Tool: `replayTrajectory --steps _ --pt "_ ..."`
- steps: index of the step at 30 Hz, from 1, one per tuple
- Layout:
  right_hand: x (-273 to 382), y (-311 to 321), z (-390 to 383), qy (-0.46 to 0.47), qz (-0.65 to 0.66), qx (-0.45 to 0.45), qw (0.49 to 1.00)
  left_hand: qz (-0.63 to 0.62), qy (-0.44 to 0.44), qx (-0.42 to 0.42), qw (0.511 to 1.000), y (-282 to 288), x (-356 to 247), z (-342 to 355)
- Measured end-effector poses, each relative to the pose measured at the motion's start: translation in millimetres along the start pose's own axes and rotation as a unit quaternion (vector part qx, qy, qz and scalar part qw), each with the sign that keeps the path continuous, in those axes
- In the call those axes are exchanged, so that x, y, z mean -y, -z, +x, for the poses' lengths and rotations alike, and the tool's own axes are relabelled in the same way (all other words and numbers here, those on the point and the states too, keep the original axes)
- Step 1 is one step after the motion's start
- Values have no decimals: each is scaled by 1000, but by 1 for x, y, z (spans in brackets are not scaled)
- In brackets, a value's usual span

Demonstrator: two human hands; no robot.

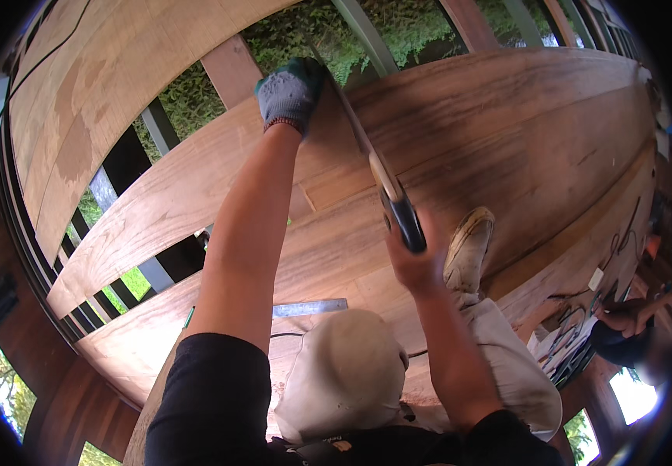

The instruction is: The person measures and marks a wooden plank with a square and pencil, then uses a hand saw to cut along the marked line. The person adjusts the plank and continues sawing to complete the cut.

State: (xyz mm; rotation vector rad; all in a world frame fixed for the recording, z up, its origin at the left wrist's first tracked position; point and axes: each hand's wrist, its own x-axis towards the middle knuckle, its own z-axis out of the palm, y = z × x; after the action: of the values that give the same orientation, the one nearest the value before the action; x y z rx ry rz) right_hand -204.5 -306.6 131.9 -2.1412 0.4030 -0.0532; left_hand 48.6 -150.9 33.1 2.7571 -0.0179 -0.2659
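Across a wide brown plank (507,140), one handsaw (375,167) is lying at a slant: long narrow blade, dark handle (404,221). Right hand (413,260) is closing fully around the handle, arm bent upward. Left hand (289,93), in a grey-green glove, is pressing near the blade tip at the plank's edge, arm stretching straight; its grip cannot be told.
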Motion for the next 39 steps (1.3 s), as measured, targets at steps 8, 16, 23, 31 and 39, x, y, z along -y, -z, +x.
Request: replayTrajectory --steps 8,16,23,31,39 --pt "-8 -6 9 -37 5 21 999 11 16 -4 1000 -8 -3 3" --pt "0 11 -30 -4 25 -22 999 27 20 -15 999 -6 8 2" --pt "-4 -5 -6 39 1 -42 998 8 0 -6 1000 -5 2 2" --pt "-17 -2 0 20 -11 -20 1000 11 10 -4 1000 -7 -2 2" --pt "0 16 -40 -19 30 -8 999 31 26 -12 999 -6 8 0"
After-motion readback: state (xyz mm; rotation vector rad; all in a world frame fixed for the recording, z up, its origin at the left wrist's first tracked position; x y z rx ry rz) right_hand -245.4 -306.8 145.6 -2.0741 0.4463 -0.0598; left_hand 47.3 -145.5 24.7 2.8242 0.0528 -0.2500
